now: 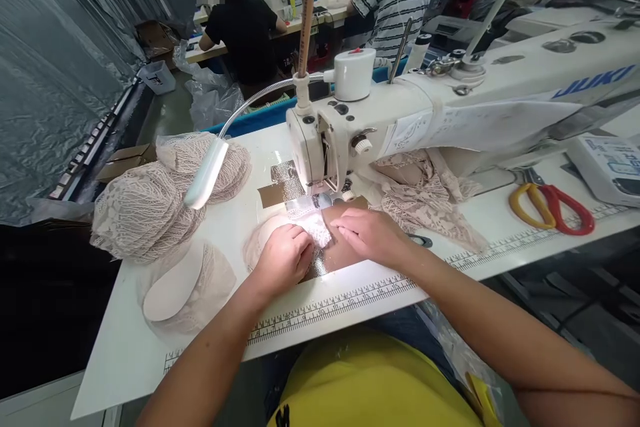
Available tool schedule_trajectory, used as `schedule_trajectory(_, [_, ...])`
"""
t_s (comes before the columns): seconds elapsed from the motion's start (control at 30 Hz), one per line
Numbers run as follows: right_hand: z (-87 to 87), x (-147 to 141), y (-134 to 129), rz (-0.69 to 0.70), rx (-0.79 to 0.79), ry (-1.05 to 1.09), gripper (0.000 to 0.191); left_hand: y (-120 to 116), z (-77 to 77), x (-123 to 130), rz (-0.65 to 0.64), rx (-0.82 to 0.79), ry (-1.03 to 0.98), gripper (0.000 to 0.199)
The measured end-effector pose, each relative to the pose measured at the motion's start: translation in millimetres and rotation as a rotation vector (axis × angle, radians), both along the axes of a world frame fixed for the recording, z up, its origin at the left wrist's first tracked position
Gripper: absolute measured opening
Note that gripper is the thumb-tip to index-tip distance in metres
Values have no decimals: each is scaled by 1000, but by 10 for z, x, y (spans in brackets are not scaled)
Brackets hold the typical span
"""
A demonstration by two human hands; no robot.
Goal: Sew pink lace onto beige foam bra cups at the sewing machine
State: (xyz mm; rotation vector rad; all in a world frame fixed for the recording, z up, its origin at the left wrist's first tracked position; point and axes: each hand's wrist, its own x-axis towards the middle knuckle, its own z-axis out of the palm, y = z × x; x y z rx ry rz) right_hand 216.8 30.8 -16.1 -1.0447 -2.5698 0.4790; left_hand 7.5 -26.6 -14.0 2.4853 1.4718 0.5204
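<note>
Lace piece (313, 223), pale and brightly lit, lies between the two hands just in front of the sewing machine's needle area (325, 180), over brown tape (345, 253) on the white tabletop (115, 360). Left hand (284, 255): fingers curled at the lace's near left edge, touching; pinch or press, can't tell, thumb side hidden. Right hand (373, 233): fingers bunched, tips at or just beside the right edge; whether they grip anything, can't tell. Handling, judged by look: very light, soft, limp, no stiffness of its own; openwork probably snags or stretches if tugged. Best hold likely flat fingertips along the outer edges, one each side, light tension, well clear of the needle. Beige cup-shaped piece (263, 237) by the left hand looks a bit stiffer, likely springy; take by the rim. Lace stacks (140, 213) sit farther left, probably floppy, prone to slide.
</note>
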Motion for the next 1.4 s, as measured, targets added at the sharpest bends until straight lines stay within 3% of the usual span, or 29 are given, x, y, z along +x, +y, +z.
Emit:
schedule_trajectory(0.13, [64, 73, -107, 17, -25, 4, 27, 1, 29, -23, -22, -14, -60, 23])
schedule_trajectory(0.27, [22, 67, -212, 0, -26, 38, 28, 8, 6, -38, -30, -22, -87, 21])
schedule_trajectory(0.5, [-136, -14, -351, 98, 170, -157, 27, -17, 17, -79, -8, -63, -148, 15])
schedule_trajectory(0.63, [-171, -1, -396, 101, 213, -166, 29, -32, -7, -90, -94, -20, -90, 20])
schedule_trajectory(0.9, [-193, 7, -408, 97, 204, -140, 32, -58, -80, -39, -149, 71, 96, 30])
schedule_trajectory(1.2, [-207, 41, -346, 43, 175, 12, 32, -64, -70, 1, -117, 45, 105, 32])
schedule_trajectory(1.4, [-214, -30, -299, 36, 223, -179, 29, -33, -75, -16, -157, 102, 88, 32])
